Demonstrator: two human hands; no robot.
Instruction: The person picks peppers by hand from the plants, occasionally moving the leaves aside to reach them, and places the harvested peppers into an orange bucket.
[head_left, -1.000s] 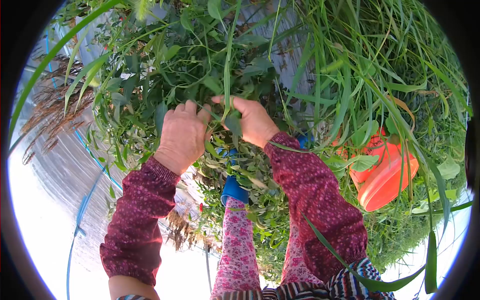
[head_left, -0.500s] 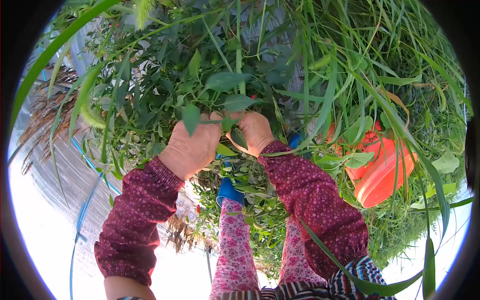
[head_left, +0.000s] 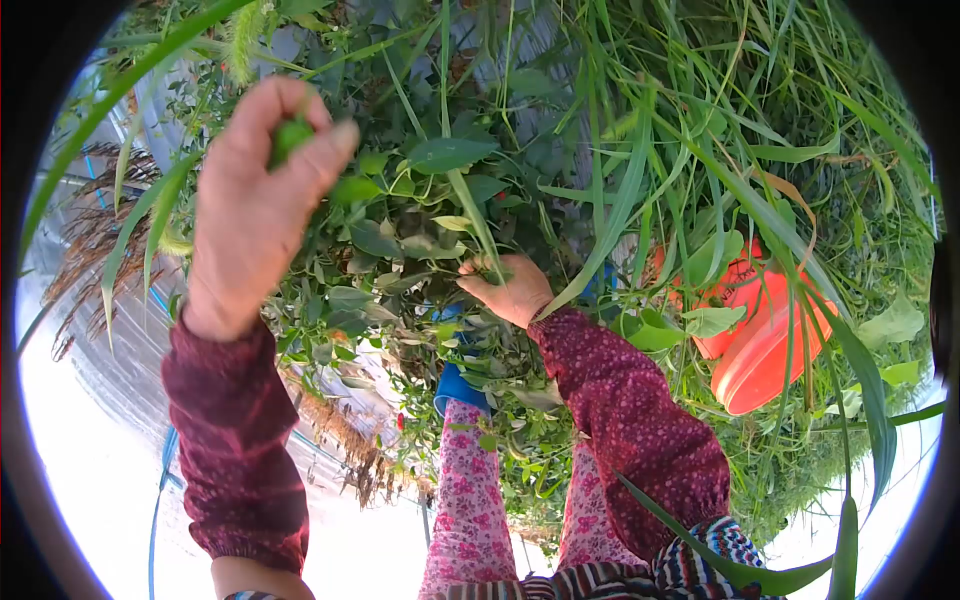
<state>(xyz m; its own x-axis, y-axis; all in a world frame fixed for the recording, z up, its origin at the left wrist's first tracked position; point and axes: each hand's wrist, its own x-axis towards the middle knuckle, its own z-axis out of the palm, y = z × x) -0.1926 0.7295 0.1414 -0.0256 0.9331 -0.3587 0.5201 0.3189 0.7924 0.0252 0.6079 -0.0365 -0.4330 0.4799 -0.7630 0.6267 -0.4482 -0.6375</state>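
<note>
My left hand (head_left: 245, 200) is raised at the upper left above the plants, its thumb and fingers curled around a blurred bright-green piece (head_left: 290, 140). Whether that piece is a leaf or a fruit I cannot make out. Lower and near the middle, my right hand (head_left: 510, 290) reaches into a leafy bush (head_left: 400, 240). Its fingers close around a plant stem, partly covered by leaves and a long grass blade (head_left: 470, 215). Small red fruits, one of them a red fruit (head_left: 400, 421), show among the foliage.
Tall grass (head_left: 720, 120) crowds the right side. An orange-red container (head_left: 770, 340) with dark lettering lies tilted in it. Dry brown stalks (head_left: 85, 235) and pale plastic sheeting (head_left: 110, 350) are at the left. My blue boot (head_left: 460, 388) stands among the plants.
My hands were together in the bush. The left has moved up and to the left with a green piece; the right has stayed low, shifting slightly down.
</note>
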